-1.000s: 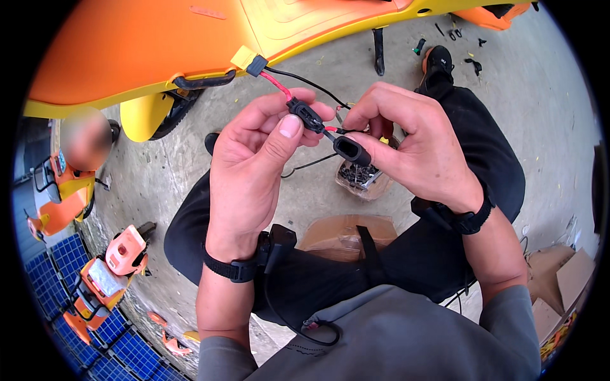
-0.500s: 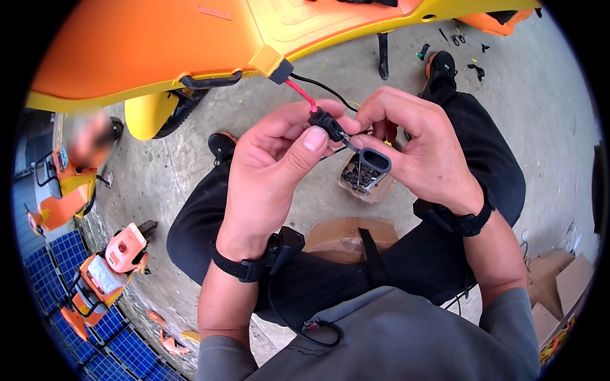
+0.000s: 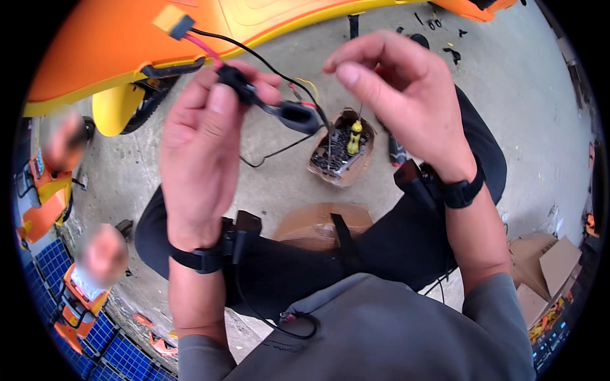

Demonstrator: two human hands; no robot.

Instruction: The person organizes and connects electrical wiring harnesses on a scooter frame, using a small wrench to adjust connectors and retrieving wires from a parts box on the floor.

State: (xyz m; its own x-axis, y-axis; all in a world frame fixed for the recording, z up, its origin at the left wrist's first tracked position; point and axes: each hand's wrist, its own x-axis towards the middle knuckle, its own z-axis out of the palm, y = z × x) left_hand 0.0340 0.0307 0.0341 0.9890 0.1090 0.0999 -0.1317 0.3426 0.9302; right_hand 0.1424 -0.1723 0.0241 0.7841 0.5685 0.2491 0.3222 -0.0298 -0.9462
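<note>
Now the black connector point(image 3: 238, 86) sits high in the view, above the person's lap, pinched between the thumb and bent fingers of the left hand point(image 3: 206, 146); this grip is closed firmly on it. From the connector a red and a black wire point(image 3: 254, 54) go up to a yellow plug point(image 3: 171, 22), and a second black plug point(image 3: 297, 116) hangs just beside the fingers. The right hand point(image 3: 400, 95) is apart from the connector, its thumb and forefinger pressed together; whether something thin is between them I cannot tell. Below lies a small cardboard box point(image 3: 343, 152) of dark small parts on the concrete floor point(image 3: 508, 95).
</note>
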